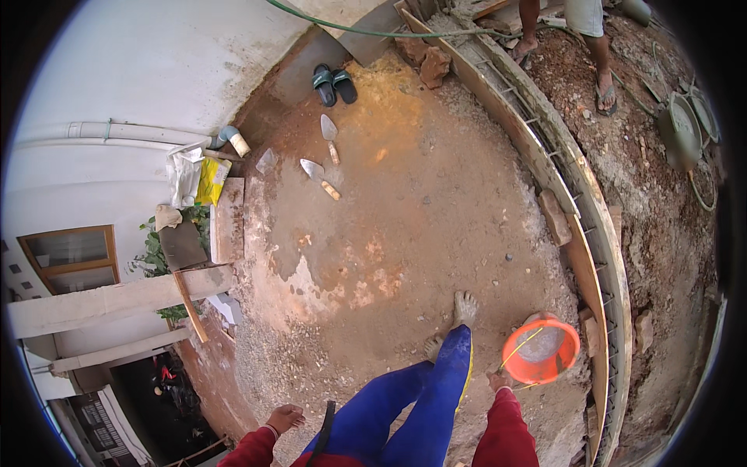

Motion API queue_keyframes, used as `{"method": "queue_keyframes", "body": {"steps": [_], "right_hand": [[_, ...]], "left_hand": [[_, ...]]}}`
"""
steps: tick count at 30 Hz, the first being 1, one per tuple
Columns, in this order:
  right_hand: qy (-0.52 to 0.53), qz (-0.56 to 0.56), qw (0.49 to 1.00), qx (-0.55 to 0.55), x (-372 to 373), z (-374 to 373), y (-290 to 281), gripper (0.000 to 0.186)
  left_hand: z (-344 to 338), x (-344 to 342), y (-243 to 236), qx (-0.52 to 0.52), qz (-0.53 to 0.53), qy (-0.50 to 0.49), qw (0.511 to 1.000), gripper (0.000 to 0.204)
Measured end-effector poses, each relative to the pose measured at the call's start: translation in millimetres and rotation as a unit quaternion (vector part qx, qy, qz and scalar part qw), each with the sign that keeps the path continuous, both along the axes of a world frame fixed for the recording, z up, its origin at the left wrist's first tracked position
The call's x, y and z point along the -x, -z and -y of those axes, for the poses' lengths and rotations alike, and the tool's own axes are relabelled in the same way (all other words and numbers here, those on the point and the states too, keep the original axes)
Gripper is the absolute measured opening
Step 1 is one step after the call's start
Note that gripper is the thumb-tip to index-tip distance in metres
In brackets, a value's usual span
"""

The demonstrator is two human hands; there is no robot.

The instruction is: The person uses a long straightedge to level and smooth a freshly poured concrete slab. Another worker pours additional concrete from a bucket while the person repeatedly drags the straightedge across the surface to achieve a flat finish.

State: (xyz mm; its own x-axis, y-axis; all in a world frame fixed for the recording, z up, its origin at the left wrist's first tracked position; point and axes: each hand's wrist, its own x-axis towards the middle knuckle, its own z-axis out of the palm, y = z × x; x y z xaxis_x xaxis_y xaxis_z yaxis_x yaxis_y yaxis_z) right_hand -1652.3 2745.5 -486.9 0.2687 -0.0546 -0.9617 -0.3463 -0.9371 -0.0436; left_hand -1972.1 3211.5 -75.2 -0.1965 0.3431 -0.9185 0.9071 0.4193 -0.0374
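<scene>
My right hand (500, 380) is closed on the yellow handle of an orange bucket (570, 336), at the bucket's near left side. Grey material, like wet cement, shows inside the bucket, which stands on or hangs just above the ground; I cannot tell which. At my left side, my left hand (285, 418) hangs apart from everything, fingers loosely bent and nothing visible in them. Further off lie two trowels with wooden handles, one trowel (313, 169) nearer and another trowel (329, 128) beyond it. My bare, muddy foot (465, 308) is left of the bucket.
A curved board formwork (572, 226) with metal bars runs down the right side. Beyond it stand another person's legs (597, 50) and a bucket (679, 132). Black sandals (334, 86) lie near the wall. A green hose (405, 34) crosses the top. Left, a wooden plank (191, 306) leans on a concrete beam (117, 302).
</scene>
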Motion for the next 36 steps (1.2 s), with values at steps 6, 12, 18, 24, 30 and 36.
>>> {"method": "queue_keyframes", "body": {"steps": [6,12,18,24,30,36], "right_hand": [[0.148,0.137,0.978,0.048,-46,33,-64,0.044],[-0.096,0.123,0.987,0.025,-142,44,-109,0.034],[-0.042,0.156,0.986,0.034,-88,64,-62,0.034],[0.495,0.218,0.836,0.09,-51,-18,-66,0.029],[0.666,0.272,0.687,0.107,-10,-51,-75,0.029],[0.633,0.145,0.759,0.053,20,-64,-90,0.035]], "left_hand": [[-24,-46,1,0.002,0.063,0.008,0.998,0.024],[-46,-74,41,0.004,0.128,0.087,0.988,0.023],[-107,-57,87,-0.108,0.143,0.698,0.694,0.024],[-216,-90,75,0.032,0.065,0.658,0.75,0.022],[-289,-215,91,0.012,0.067,0.505,0.86,0.02],[-338,-278,73,0.0,0.078,0.511,0.856,0.019]]}}
